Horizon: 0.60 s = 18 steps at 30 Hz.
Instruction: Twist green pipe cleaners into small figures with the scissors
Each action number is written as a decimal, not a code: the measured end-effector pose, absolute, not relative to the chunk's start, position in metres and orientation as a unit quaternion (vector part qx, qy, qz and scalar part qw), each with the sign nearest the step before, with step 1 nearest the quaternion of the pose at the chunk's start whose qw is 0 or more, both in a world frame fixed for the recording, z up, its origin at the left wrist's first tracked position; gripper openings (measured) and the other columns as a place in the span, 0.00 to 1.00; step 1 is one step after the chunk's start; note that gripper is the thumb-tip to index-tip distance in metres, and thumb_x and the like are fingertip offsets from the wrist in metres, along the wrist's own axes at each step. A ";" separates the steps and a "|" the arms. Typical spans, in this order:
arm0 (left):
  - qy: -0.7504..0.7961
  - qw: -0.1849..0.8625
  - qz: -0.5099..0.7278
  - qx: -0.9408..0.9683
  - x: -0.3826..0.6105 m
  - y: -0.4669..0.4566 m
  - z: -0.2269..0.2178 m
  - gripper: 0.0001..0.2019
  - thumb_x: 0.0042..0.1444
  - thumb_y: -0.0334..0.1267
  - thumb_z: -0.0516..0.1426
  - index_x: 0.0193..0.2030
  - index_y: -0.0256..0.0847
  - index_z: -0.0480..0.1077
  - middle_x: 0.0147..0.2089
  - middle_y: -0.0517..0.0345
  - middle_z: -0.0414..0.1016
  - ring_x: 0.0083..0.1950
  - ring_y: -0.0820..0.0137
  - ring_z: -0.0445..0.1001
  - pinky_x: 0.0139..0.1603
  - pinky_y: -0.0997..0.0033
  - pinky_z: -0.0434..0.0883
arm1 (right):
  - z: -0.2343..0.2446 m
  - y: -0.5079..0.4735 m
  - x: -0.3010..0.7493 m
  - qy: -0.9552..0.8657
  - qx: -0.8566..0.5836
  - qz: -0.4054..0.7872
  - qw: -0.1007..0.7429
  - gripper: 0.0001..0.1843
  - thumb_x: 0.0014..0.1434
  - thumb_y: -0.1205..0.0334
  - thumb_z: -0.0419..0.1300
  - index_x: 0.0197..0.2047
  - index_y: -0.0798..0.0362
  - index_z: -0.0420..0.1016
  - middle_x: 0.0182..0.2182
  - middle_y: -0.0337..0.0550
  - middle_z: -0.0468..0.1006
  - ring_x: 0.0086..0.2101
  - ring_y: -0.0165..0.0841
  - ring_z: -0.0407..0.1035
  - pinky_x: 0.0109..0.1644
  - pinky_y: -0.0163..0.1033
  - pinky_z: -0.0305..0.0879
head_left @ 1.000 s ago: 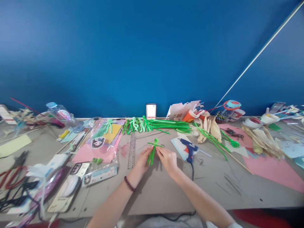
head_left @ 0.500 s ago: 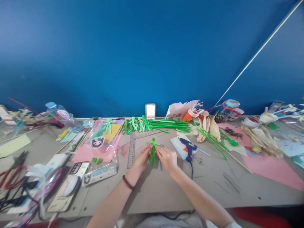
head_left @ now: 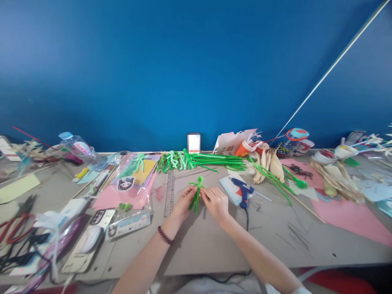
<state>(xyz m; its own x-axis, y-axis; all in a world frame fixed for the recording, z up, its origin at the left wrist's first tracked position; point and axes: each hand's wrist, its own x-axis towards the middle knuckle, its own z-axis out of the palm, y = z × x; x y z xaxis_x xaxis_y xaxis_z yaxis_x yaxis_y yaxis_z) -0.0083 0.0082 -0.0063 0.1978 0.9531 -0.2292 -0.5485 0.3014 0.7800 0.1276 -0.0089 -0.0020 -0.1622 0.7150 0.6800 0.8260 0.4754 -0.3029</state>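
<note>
A small green pipe-cleaner figure (head_left: 199,188), with a round head, two thin arms and several hanging stems, is held upright above the middle of the table. My left hand (head_left: 185,202) grips its body and stems from the left, fingers closed. My right hand (head_left: 216,201) pinches at the figure's right side near its arm; the fingertips are partly hidden. Behind lie finished-looking green figures (head_left: 176,160) in a row and a bundle of green pipe cleaners (head_left: 222,160).
A metal ruler (head_left: 169,194) lies left of my hands. On the right rests a blue glue gun (head_left: 244,191) with its cord running toward me. A phone (head_left: 194,143) leans on the blue wall. Red-handled pliers (head_left: 18,222) and a computer mouse (head_left: 90,238) are at left.
The figure has tilted slightly, its head leaning right and its stems shifting left. My right fingers have curled a little differently beside it; both arms stay in place.
</note>
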 end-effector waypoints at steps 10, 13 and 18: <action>0.366 0.720 0.515 0.289 -0.007 0.004 0.002 0.10 0.41 0.38 0.67 0.28 0.36 0.72 0.27 0.59 0.73 0.27 0.75 0.70 0.33 0.76 0.65 | 0.000 -0.011 0.128 -0.741 -0.532 -0.020 0.409 0.12 0.62 0.63 0.52 0.35 0.52 0.76 0.23 0.41 0.75 0.29 0.32 0.68 0.34 0.34 0.58; 0.375 0.720 0.509 0.288 -0.007 0.004 0.003 0.10 0.42 0.38 0.66 0.28 0.36 0.72 0.26 0.59 0.74 0.27 0.75 0.70 0.32 0.76 0.64 | 0.000 -0.011 0.128 -0.740 -0.534 -0.014 0.409 0.11 0.62 0.63 0.52 0.35 0.52 0.76 0.24 0.41 0.75 0.29 0.32 0.68 0.35 0.34 0.58; 0.361 0.735 0.506 0.271 -0.008 0.004 0.001 0.08 0.43 0.37 0.66 0.27 0.36 0.72 0.26 0.60 0.73 0.28 0.75 0.70 0.34 0.75 0.65 | 0.002 -0.012 0.127 -0.744 -0.527 -0.021 0.411 0.11 0.61 0.64 0.52 0.34 0.51 0.76 0.23 0.41 0.74 0.28 0.32 0.67 0.34 0.34 0.58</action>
